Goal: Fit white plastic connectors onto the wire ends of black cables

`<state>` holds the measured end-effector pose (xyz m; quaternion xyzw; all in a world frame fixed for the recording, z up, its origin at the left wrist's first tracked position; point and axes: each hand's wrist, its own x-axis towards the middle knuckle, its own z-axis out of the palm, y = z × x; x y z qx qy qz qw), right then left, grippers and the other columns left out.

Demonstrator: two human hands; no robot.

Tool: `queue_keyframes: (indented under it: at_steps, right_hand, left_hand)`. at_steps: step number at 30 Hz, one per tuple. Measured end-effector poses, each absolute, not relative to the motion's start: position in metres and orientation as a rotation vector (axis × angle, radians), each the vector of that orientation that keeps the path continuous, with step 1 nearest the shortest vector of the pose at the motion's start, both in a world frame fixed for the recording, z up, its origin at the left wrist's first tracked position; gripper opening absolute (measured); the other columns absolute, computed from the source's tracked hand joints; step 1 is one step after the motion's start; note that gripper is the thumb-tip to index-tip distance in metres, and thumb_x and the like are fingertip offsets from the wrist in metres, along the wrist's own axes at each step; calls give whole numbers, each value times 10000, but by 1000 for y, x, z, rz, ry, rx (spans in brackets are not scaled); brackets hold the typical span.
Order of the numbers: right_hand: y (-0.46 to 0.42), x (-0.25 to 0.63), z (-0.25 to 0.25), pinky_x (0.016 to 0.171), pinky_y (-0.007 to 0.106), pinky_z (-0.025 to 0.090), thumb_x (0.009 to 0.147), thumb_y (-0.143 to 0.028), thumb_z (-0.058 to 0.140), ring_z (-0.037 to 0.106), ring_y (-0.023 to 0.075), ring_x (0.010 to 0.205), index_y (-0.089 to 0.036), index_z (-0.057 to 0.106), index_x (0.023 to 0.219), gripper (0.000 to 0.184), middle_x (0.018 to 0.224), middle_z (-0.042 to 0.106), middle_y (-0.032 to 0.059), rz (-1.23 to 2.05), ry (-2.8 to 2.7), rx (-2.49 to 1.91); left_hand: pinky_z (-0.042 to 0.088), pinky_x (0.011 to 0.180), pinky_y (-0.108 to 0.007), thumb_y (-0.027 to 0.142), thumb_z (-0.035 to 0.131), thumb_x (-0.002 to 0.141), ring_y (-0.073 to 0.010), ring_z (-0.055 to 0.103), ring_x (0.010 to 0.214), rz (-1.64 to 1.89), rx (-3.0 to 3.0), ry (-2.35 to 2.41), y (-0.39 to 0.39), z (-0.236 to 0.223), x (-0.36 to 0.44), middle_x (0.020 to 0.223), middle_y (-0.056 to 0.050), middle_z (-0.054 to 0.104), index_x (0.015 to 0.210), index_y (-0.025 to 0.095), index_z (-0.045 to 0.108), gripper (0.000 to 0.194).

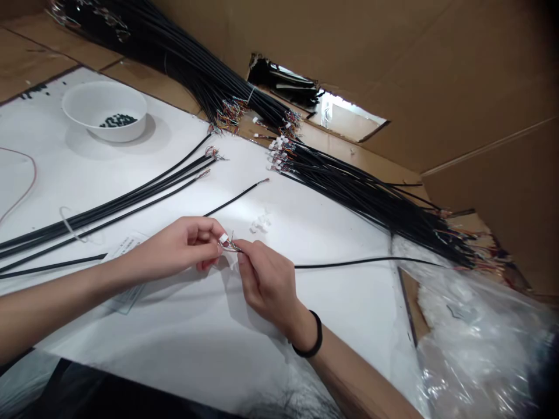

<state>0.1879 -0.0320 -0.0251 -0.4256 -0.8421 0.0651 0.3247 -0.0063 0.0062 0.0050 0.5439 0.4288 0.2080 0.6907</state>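
Between thumb and fingers, my left hand (pixel 192 247) pinches a small white connector (pixel 223 238). My right hand (pixel 266 270) is closed on the end of a black cable (pixel 349 263), whose thin coloured wires (pixel 233 247) fan out toward the connector. At least one wire reaches the connector; whether its tip sits inside is too small to tell. The cable runs from my right hand across the white surface to the right. Just beyond my hands lies a small heap of loose white connectors (pixel 261 223).
A white bowl (pixel 105 96) with small dark pieces stands at the back left. Black cables (pixel 109 203) lie on the left, and a bundle with white connectors (pixel 349 180) lies on the right. Cardboard walls (pixel 349 52) rise behind. Clear plastic (pixel 476 331) lies at the right.
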Motion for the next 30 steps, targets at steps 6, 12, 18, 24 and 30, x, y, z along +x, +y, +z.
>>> queue_keyframes:
  at_steps: [6,12,18,24,30]
  right_hand:
    - [-32,188,-26,553,246,420,942,-129,409,548,135,603,-106,606,1040,221,719,642,39,177,-2221,-1115]
    - [-31,188,-27,528,242,408,937,-111,422,536,129,583,-105,604,1028,203,696,632,34,123,-2197,-1099]
    - [-32,188,-27,517,235,421,944,-117,439,531,120,565,-113,579,1075,192,704,642,29,99,-2168,-1069]
    - [-31,187,-29,528,230,462,956,-120,439,592,125,588,-128,547,1149,222,747,679,41,63,-2142,-1092]
    - [-31,188,-31,609,231,524,949,-125,472,689,145,715,-134,528,1188,246,887,736,73,74,-2143,-1107]
  left_hand:
    - [445,544,-154,217,627,826,-60,554,560,487,1206,974,5,7,-5,622,45,612,827,127,602,93]
    - [479,576,-168,248,673,811,-73,591,598,496,1107,1015,6,4,-7,682,17,662,827,133,668,116]
    - [477,579,-156,252,705,799,-70,595,611,541,1082,983,7,-1,-7,673,26,664,805,152,671,106]
    - [474,564,-152,247,707,791,-72,594,607,549,1098,962,6,-2,-7,656,29,658,803,151,651,112]
    - [469,569,-146,260,671,818,-66,590,597,555,1155,994,6,1,-6,629,39,646,788,151,640,117]
